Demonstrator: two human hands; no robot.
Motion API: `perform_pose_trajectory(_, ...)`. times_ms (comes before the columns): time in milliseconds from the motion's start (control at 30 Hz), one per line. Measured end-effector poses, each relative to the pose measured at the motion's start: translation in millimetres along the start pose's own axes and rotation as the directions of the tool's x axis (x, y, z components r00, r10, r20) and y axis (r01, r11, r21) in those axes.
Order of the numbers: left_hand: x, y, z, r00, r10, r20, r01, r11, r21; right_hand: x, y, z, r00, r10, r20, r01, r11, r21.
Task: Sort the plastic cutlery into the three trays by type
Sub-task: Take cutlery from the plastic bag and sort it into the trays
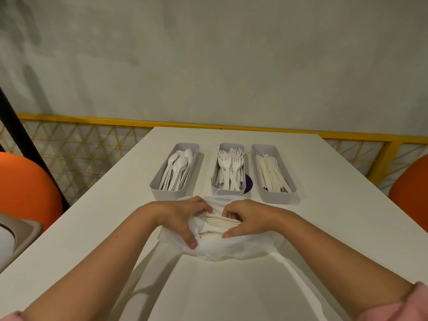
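At frame centre, the left hand [183,218] and right hand [249,220] each gripped a white bag [231,250] of cutlery [220,220], just below three filled trays [228,192].

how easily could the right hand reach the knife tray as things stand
Probably easily: the knife tray stands just beyond the right hand, with only bare table between. The hand is busy, though, gripping the open bag.

White plastic cutlery [228,167] is lying in pale grey oblong trays [278,196] and a white plastic bag [231,250], on a white table [328,205].
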State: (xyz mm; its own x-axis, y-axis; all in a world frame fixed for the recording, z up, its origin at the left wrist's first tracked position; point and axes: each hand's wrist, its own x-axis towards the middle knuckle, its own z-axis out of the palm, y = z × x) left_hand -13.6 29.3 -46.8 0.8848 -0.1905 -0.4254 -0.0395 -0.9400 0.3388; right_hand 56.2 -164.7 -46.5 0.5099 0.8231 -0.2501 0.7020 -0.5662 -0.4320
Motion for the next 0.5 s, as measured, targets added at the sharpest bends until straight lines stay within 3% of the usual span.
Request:
perform_pose_trajectory(300, 0.1, -2.4, -1.0, 1.000, -0.022, 0.017, 0.022, 1.000, -0.009, 1.0, -4.1, -1.4, 0.999, 0.048, 0.023, -0.045, 0.994, -0.101)
perform_pose_trajectory(500, 0.9, -12.2, 2.1, 0.998, -0.057, -0.033, 0.050, 0.981, -0.187, -1.0, -3.5, -0.2, 0.996, 0.077, 0.045, -0.069, 0.984, -0.163)
